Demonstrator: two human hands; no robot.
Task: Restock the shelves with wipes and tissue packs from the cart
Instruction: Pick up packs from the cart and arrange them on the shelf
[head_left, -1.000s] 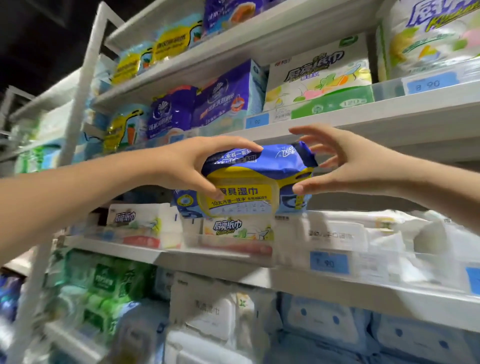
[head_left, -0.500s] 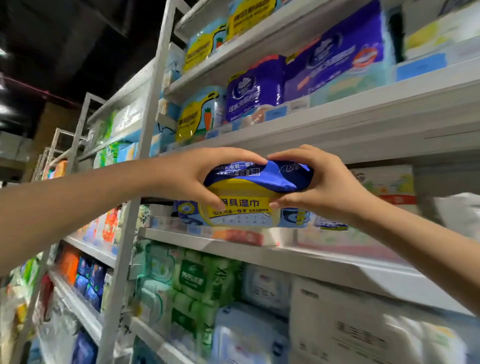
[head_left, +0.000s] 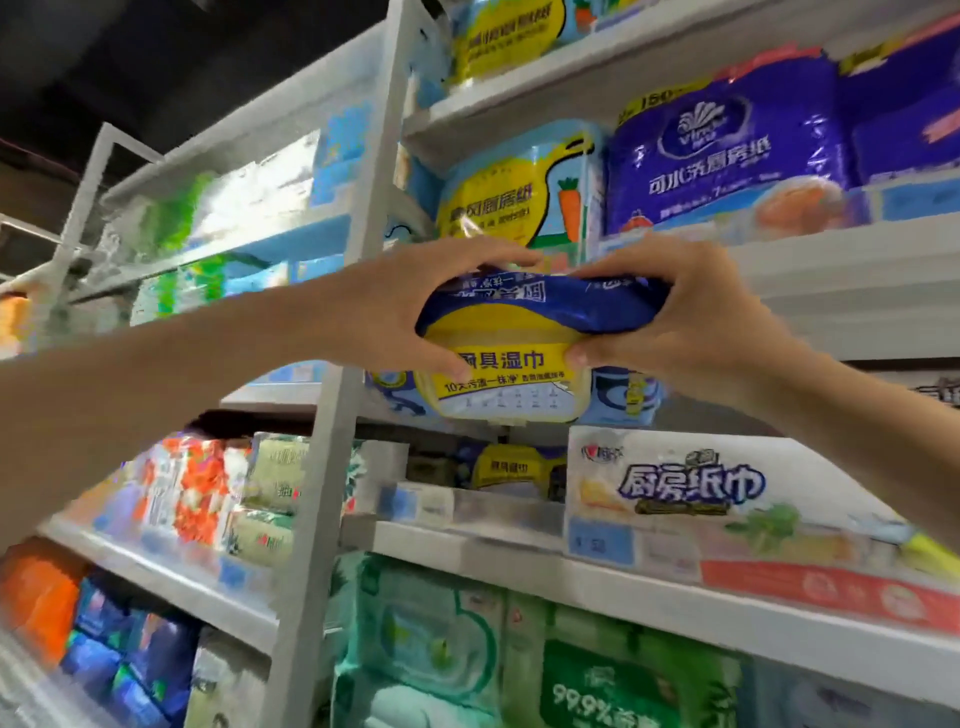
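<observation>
I see both hands up at the shelving with one pack between them. My left hand (head_left: 415, 306) is curled round the left end of the wipes pack (head_left: 519, 332), fingers bent over its top and thumb pressed underneath against the yellow label. My right hand (head_left: 691, 322) grips the other end the same way, fingers arched over the top and thumb tucked under the label's right edge. So neither hand is loose; both clasp the pack.

The pack has a glossy dark blue top that creases where the fingers squeeze it. Below that is a yellow panel with bold blue characters, and pale blue shows at the lower corners. It hangs in the air in front of the shelf opening, and I cannot tell whether its far side touches anything.

Just above the left hand's knuckles is a yellow-and-blue pack with a carrot (head_left: 514, 192). Above the right hand is a purple pack (head_left: 727, 156). Below the right wrist a white tissue box (head_left: 691, 488) stands on the shelf edge (head_left: 519, 561). Directly beneath the held pack is a matching blue-and-yellow pack (head_left: 511, 467), set further back. A white upright post (head_left: 332, 415) runs down under the left wrist.
</observation>
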